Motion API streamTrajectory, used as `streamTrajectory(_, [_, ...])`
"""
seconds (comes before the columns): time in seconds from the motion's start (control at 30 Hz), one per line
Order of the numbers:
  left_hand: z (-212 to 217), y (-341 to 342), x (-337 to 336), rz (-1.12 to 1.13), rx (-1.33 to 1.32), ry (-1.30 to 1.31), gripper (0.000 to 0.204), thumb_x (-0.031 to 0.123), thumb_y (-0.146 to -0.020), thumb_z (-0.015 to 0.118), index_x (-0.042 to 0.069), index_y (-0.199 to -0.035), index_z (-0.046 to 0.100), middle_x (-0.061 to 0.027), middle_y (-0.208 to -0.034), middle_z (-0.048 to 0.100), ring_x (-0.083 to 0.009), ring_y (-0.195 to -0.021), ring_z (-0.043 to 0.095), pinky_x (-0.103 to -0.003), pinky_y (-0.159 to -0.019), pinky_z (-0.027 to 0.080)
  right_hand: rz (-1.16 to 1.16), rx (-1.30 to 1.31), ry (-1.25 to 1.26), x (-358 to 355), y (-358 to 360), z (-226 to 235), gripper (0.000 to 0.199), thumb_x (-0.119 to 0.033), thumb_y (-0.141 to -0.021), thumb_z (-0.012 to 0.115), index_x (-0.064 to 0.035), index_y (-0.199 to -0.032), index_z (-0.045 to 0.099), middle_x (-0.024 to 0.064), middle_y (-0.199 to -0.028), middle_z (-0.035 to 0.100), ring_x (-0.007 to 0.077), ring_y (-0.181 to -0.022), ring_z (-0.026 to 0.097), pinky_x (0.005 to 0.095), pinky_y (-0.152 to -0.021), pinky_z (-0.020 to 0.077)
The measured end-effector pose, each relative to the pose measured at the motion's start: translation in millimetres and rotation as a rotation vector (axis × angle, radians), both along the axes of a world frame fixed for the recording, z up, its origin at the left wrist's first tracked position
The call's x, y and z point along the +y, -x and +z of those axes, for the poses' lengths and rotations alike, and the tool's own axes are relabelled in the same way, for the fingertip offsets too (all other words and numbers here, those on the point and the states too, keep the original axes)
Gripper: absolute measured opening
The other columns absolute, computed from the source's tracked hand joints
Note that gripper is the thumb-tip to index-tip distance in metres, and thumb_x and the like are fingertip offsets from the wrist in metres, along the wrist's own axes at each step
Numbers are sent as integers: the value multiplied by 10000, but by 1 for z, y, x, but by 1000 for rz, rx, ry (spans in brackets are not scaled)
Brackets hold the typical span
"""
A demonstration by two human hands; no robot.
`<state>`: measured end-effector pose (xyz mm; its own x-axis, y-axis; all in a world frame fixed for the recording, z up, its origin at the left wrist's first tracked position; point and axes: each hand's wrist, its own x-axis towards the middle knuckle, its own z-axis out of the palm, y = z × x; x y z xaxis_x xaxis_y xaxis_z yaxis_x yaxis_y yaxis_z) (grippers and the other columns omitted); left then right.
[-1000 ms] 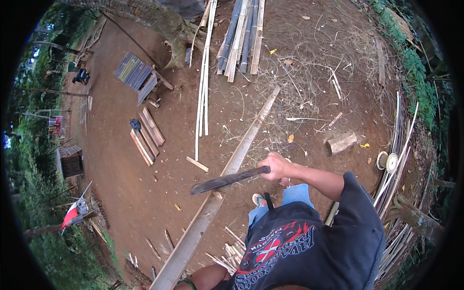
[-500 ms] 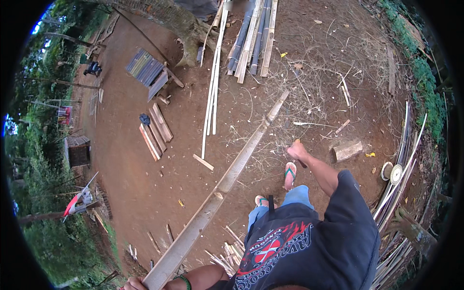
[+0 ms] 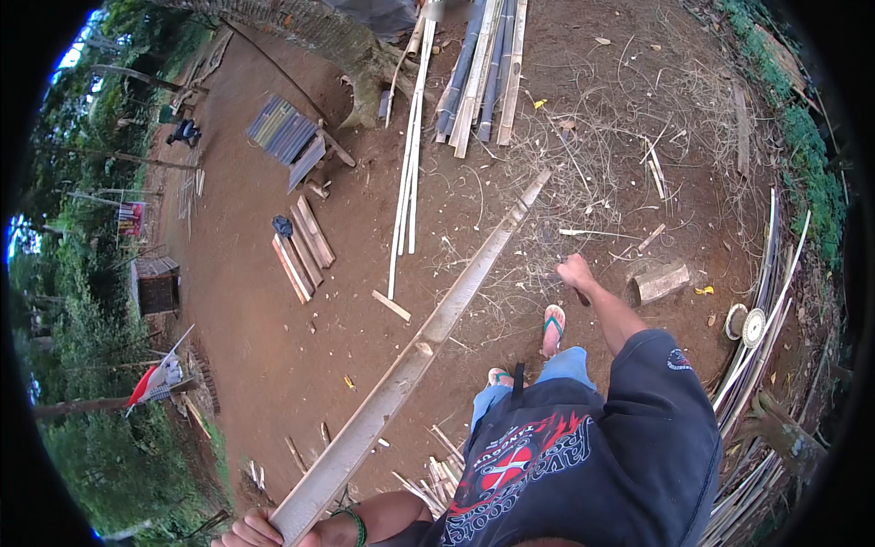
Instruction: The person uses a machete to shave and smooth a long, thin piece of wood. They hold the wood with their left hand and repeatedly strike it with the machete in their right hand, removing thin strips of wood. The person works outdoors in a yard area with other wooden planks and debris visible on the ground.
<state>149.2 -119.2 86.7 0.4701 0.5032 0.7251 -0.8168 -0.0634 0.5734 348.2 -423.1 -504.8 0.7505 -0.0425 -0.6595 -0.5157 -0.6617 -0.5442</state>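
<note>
Left hand (image 3: 252, 531) grips a bamboo strip (image 3: 395, 387), likely light and stiff, by its sensible near end; right hand (image 3: 574, 272) clutches a dark handle (image 3: 582, 297).

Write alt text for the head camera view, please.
A bare left hand grips the near end of a long split bamboo pole slanting away over brown earth. The right hand, out beyond feet in flip-flops, is closed around a mostly hidden dark tool. Bamboo strips and a cut log lie nearby.

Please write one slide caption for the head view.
Left hand gripping a long split bamboo piece; right hand extended over brown ground.
</note>
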Motion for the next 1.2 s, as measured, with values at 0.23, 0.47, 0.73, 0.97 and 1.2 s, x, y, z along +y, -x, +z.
streamTrajectory(0.23, [-3,-24,4,-105,-198,-72,588,657,-859,578,134,-762,327,37,-651,320,-87,-505,309,-222,-472,264,55,-143,-308,55,49,135,282,-248,-737,633,33,-756,650,237,-702,651,342,-664,660,441,-649,494])
streamTrajectory(0.47, [-13,-16,5,-72,-212,-116,528,540,-889,640,124,-803,327,35,-652,329,-75,-496,308,-215,-483,266,454,-394,-474,50,62,159,209,-217,-713,631,-17,-663,599,240,-660,607,426,-689,627,485,-655,491])
streamTrajectory(0.73, [-6,-17,-14,-134,-309,-4,471,539,-933,575,131,-802,380,37,-674,350,-90,-508,319,-219,-487,303,-63,-73,63,8,-1,15,362,-270,-741,616,33,-909,719,276,-947,689,400,-954,677,456,-846,540])
streamTrajectory(0.97, [1,-21,-7,-253,-132,-107,406,340,-878,716,125,-736,402,44,-502,463,-46,-387,448,-143,-398,396,153,-169,-436,72,70,226,265,-222,-757,622,42,-746,640,248,-653,622,371,-626,655,456,-604,479])
streamTrajectory(1.2, [-5,-21,-49,-371,-250,4,475,590,-953,498,138,-825,427,49,-659,331,-86,-510,303,-220,-482,290,440,-458,-802,71,131,357,223,-200,-753,632,7,-674,610,234,-575,566,396,-563,603,466,-563,461])
